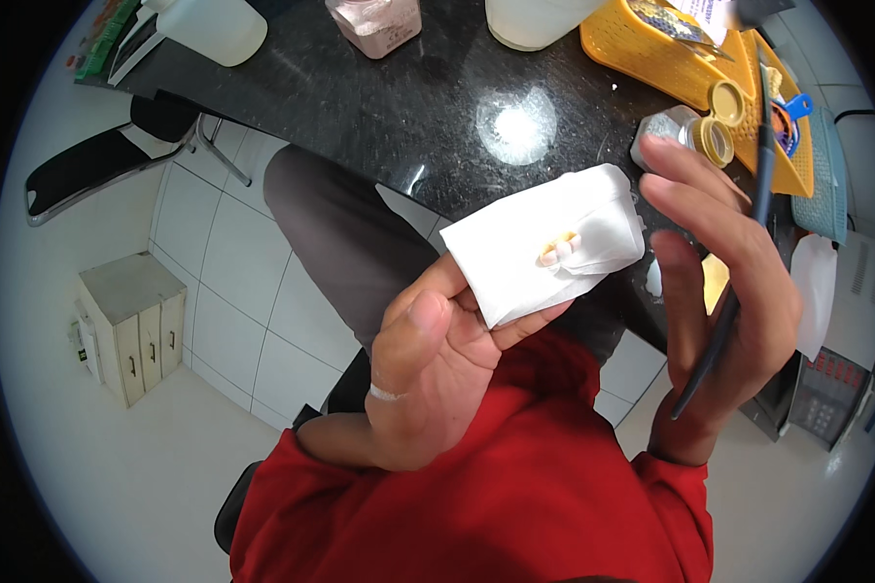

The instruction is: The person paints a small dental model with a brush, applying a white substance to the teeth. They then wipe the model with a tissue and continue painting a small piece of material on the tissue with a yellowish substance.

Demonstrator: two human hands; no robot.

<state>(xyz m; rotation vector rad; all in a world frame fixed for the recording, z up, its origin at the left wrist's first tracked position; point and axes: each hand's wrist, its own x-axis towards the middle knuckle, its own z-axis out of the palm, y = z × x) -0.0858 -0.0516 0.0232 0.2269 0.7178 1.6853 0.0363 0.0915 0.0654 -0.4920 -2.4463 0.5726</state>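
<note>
A folded tissue point(544, 253) is pinched in the left hand point(433, 364), cradling a small, likely fragile piece point(560, 249); soft, light. A thin tool point(724, 321) is gripped by the right hand point(724, 291), beside the table edge point(379, 126).

My left hand point(428, 360) pinches soft, matt white paper tissue point(544, 243) around a small glossy, yellowish piece point(560, 249). My right hand point(719, 301) carries a smooth dark tool point(739, 262). Far off, the polished black stone counter point(408, 107) shines, right of it a yellow plastic basket point(651, 49).
</note>
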